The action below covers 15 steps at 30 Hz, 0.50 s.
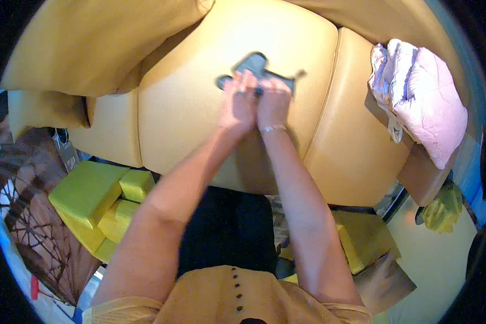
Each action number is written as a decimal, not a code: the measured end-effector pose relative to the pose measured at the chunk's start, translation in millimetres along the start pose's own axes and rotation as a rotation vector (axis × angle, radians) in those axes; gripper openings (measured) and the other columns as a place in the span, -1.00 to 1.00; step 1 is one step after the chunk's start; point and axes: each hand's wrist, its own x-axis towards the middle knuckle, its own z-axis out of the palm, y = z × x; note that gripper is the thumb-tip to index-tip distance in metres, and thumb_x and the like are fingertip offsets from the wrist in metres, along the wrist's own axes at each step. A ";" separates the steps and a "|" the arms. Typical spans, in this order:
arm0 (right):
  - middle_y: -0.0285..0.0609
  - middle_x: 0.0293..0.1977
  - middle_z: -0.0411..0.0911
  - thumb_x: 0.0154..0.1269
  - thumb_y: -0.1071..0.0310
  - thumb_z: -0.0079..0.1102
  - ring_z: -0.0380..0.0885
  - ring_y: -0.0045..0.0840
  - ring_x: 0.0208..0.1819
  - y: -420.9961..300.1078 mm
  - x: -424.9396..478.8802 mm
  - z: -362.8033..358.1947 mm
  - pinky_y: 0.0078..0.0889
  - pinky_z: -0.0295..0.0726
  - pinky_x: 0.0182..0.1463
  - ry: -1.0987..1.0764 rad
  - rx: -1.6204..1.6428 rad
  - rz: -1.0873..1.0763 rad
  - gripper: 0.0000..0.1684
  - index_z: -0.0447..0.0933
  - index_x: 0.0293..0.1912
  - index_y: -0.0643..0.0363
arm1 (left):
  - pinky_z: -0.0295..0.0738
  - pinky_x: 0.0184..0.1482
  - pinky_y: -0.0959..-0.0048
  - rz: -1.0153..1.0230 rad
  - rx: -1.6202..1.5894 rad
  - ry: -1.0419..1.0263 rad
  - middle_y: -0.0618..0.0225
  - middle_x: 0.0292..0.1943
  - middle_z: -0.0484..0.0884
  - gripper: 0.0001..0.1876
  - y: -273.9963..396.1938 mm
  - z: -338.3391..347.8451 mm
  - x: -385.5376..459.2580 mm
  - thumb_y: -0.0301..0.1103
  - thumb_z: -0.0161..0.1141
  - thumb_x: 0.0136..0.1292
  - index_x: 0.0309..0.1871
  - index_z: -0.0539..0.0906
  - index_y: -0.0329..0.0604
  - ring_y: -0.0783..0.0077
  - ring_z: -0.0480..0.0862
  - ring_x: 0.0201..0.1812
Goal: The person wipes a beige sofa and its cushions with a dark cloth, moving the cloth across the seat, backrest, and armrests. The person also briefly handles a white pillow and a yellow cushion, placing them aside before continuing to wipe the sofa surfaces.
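Note:
Both hands are out in front of me over the tan leather-like sofa seat (186, 117). My left hand (238, 103) presses its fingers onto a grey cloth (253, 64) with dark edging. My right hand (274, 101) grips the same cloth beside it, knuckles up, and a light bracelet circles that wrist. The two hands nearly touch. One end of the cloth bunches up beyond the left fingers, while a dark loop or tag sticks out past the right hand. Motion blur and my fingers hide much of the cloth.
A pink folded quilt (433, 101) in a clear plastic bag lies at the right. Tan cushions (105, 44) rise at the back left. Green padded block seats (93, 194) stand at left, another (368, 239) at right. A yellow-green bag (443, 208) sits far right.

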 end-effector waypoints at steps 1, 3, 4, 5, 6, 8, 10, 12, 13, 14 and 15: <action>-0.05 -0.02 0.51 0.23 0.37 0.07 0.45 -0.13 0.06 10.0 -21.7 -7.2 -0.10 0.44 0.14 0.041 -0.010 0.093 -0.81 0.50 -0.15 0.15 | 0.07 0.44 -0.16 0.007 0.005 -0.110 -0.08 0.48 0.16 -0.35 15.6 10.6 -5.4 -0.39 0.03 0.27 0.44 0.21 -0.34 -0.20 0.15 0.48; -0.01 -0.03 0.51 0.26 0.39 0.05 0.45 -0.09 0.05 -1.5 -85.7 -35.4 -0.10 0.44 0.14 0.020 -0.026 0.267 -0.83 0.51 -0.15 0.18 | -0.01 0.48 -0.11 0.126 -0.074 -0.152 -0.04 0.53 0.06 -0.28 42.9 20.4 -60.2 -0.40 0.02 0.23 0.48 0.14 -0.37 -0.11 0.11 0.51; 0.01 -0.03 0.51 0.27 0.41 0.04 0.45 -0.07 0.05 -12.9 -116.8 -49.5 -0.10 0.44 0.14 -0.039 -0.037 0.350 -0.83 0.51 -0.16 0.19 | -0.07 0.52 0.03 0.136 0.028 -0.252 0.06 0.53 0.09 -0.35 54.5 11.3 -86.7 -0.30 -0.03 0.31 0.46 0.22 -0.38 0.07 0.06 0.54; 0.03 -0.03 0.50 0.27 0.43 0.02 0.44 -0.04 0.04 -26.5 -147.0 -54.1 -0.07 0.45 0.13 -0.095 0.014 0.430 -0.84 0.52 -0.16 0.18 | -0.02 0.51 0.06 0.162 0.072 -0.319 0.08 0.54 0.07 -0.37 54.1 9.1 -117.7 -0.30 -0.04 0.32 0.44 0.25 -0.38 0.10 0.07 0.54; 0.05 -0.02 0.50 0.28 0.46 0.00 0.44 -0.02 0.02 -42.4 -176.6 -50.2 -0.05 0.45 0.11 -0.167 0.052 0.496 -0.83 0.53 -0.16 0.17 | 0.02 0.50 0.09 0.167 0.093 -0.349 0.07 0.53 0.09 -0.38 44.8 12.7 -153.6 -0.32 -0.04 0.32 0.43 0.27 -0.39 0.11 0.09 0.53; 0.05 -0.09 0.51 0.20 0.52 0.05 0.45 -0.02 -0.04 -77.2 -208.9 -50.8 -0.05 0.47 0.06 -0.274 0.116 0.423 -0.81 0.55 -0.18 0.14 | 0.18 0.44 0.18 0.155 0.132 -0.368 0.02 0.47 0.21 -0.42 25.3 7.0 -207.5 -0.37 -0.04 0.30 0.38 0.32 -0.43 0.13 0.29 0.42; 0.03 -0.19 0.52 0.11 0.58 0.11 0.48 -0.04 -0.10 -92.1 -226.8 -52.1 -0.08 0.49 0.02 -0.494 0.432 0.422 -0.78 0.55 -0.22 0.12 | 0.45 0.21 0.19 0.062 0.013 -0.360 0.01 0.07 0.55 -0.69 -1.3 -2.0 -244.3 -0.43 0.00 0.26 0.02 0.55 -0.38 0.00 0.53 0.15; 0.00 -0.23 0.51 0.07 0.60 0.16 0.50 -0.09 -0.06 -134.8 -205.9 -82.1 -0.15 0.49 0.08 -0.491 0.503 0.218 -0.72 0.55 -0.19 0.10 | 0.53 0.03 0.09 -0.277 -0.141 -0.501 -0.08 -0.08 0.59 -0.84 -18.5 -52.6 -270.2 -0.47 0.02 0.23 -0.19 0.56 -0.31 -0.12 0.59 -0.01; 0.00 -0.20 0.51 0.10 0.58 0.16 0.51 -0.11 -0.06 -145.0 -193.1 -97.9 -0.19 0.52 0.07 -0.488 0.550 0.032 -0.70 0.55 -0.13 0.10 | 0.54 -0.01 0.06 -0.270 -0.138 -0.515 -0.12 -0.10 0.59 -0.85 -16.3 -91.0 -273.5 -0.47 0.04 0.22 -0.20 0.56 -0.30 -0.14 0.60 -0.05; 0.00 -0.20 0.51 0.11 0.56 0.18 0.52 -0.10 -0.07 -157.2 -182.7 -116.1 -0.19 0.53 0.06 -0.521 0.569 0.010 -0.69 0.55 -0.11 0.10 | 0.53 0.00 0.05 -0.229 -0.156 -0.478 -0.11 -0.12 0.59 -0.85 -13.4 -127.2 -276.1 -0.47 0.06 0.19 -0.21 0.56 -0.31 -0.14 0.60 -0.05; 0.01 -0.20 0.51 0.11 0.54 0.19 0.52 -0.10 -0.08 -166.0 -174.3 -134.0 -0.19 0.54 0.05 -0.552 0.587 -0.017 -0.68 0.54 -0.09 0.10 | 0.52 0.00 0.04 -0.187 -0.172 -0.438 -0.11 -0.14 0.59 -0.84 -9.1 -159.2 -278.0 -0.47 0.09 0.17 -0.21 0.56 -0.32 -0.14 0.60 -0.06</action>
